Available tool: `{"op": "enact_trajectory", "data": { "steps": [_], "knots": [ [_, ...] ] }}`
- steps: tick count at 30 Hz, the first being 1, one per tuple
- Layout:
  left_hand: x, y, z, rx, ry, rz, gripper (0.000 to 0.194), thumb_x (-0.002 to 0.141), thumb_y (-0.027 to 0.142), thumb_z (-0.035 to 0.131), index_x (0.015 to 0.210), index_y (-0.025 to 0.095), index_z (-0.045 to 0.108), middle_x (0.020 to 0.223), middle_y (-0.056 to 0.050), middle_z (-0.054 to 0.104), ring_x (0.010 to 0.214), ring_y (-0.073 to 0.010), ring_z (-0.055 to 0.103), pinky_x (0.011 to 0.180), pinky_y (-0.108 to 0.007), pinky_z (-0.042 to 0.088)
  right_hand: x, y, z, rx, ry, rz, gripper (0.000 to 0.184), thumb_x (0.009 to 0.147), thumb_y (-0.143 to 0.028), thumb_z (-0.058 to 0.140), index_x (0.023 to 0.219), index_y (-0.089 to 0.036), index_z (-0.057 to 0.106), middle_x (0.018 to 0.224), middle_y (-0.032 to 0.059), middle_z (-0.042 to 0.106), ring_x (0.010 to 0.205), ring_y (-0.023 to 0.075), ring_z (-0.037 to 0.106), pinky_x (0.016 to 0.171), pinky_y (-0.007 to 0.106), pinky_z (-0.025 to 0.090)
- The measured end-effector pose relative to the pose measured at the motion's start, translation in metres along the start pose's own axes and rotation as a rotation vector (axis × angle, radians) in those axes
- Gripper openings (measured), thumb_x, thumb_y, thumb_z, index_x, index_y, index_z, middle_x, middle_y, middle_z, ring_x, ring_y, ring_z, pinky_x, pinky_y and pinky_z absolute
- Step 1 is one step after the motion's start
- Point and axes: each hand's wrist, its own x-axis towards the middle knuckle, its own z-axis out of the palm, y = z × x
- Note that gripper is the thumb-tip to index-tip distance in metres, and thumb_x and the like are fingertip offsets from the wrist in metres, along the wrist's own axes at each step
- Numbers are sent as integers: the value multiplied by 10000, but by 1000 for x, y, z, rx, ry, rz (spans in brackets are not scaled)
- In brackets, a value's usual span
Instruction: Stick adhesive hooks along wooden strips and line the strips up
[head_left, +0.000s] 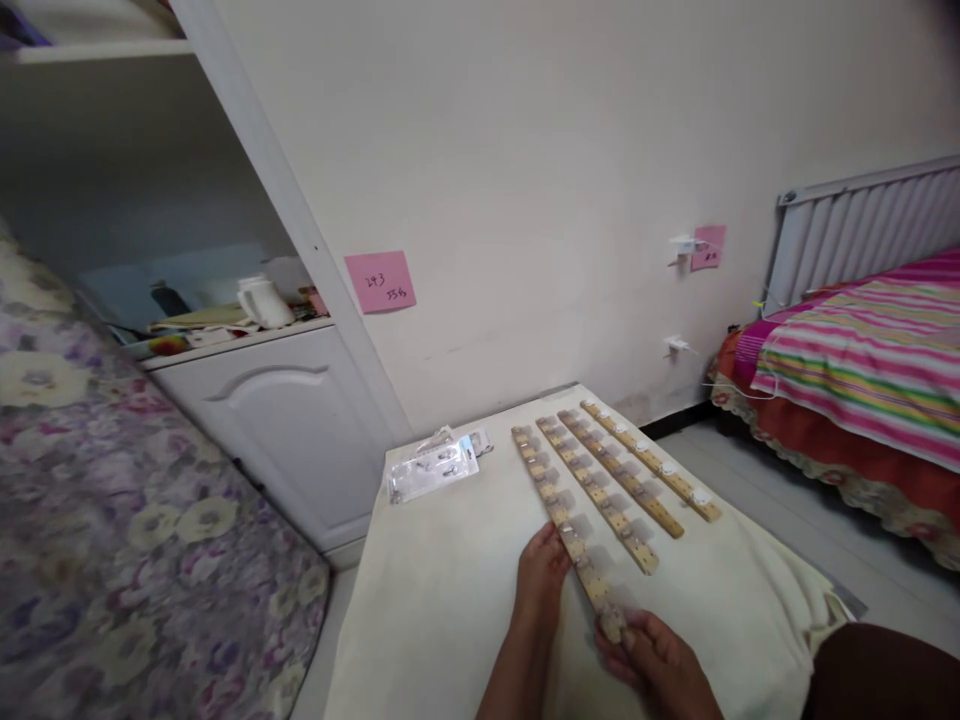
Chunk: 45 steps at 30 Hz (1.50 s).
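Several long wooden strips with small clear clips lie side by side on a cream-covered table (450,620). My left hand (541,578) rests with closed fingers against the middle of the nearest strip (559,510). My right hand (654,655) pinches that strip's near end. The other strips (626,470) lie untouched to the right.
Clear plastic bags of small parts (433,467) lie at the table's far left corner. A floral bed (112,520) is on the left, a white cabinet (277,420) behind, a striped bed (862,370) and radiator (862,225) on the right. Pink notes (380,281) are stuck on the wall.
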Motion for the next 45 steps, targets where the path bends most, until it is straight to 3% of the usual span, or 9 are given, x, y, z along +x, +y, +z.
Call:
{"op": "enact_trajectory", "data": {
  "steps": [11, 22, 26, 34, 38, 45],
  "knots": [
    [28, -2, -4, 37, -51, -14, 429, 605, 176, 666, 1027, 99, 668, 1006, -131, 702, 975, -257, 640, 931, -359, 436, 25, 3, 5, 20, 73, -16, 548, 477, -561, 805, 799, -148, 644, 818, 105, 720, 861, 311, 690, 821, 430, 507],
    [33, -1, 2, 59, -61, 12, 432, 634, 226, 690, 1049, 106, 665, 1026, -126, 696, 1013, -259, 622, 926, -351, 437, 30, -2, 9, -3, 74, -28, 548, 473, -566, 800, 800, -159, 632, 768, 84, 710, 834, 303, 692, 811, 432, 513],
    [27, -3, 4, 95, -26, -16, 421, 625, 286, 731, 1003, 110, 677, 974, -120, 709, 947, -246, 643, 880, -335, 454, 30, -3, 8, -9, 69, -28, 519, 484, -554, 798, 771, -161, 617, 776, 81, 710, 834, 301, 695, 816, 434, 514],
    [-10, -20, -1, 179, 65, -79, 453, 600, 440, 743, 920, 127, 673, 854, -113, 712, 783, -226, 655, 709, -308, 473, 25, -14, 3, -91, 20, 24, 444, 574, -451, 775, 845, -174, 559, 743, 63, 715, 732, 258, 715, 655, 346, 548],
    [-23, -28, -2, 244, 104, -97, 383, 585, 377, 747, 880, 140, 685, 777, -69, 697, 735, -195, 630, 672, -280, 452, 24, -20, 0, -209, 41, 0, 357, 602, -403, 742, 778, -184, 522, 666, 45, 701, 649, 232, 712, 580, 311, 548],
    [-23, -35, -2, 370, 119, -123, 264, 583, 268, 697, 807, 129, 712, 618, -20, 636, 583, -137, 543, 581, -251, 393, 29, -24, -9, -348, 38, 13, 195, 652, -294, 654, 736, -188, 513, 548, -5, 654, 488, 159, 652, 449, 239, 488]
  ]
}}
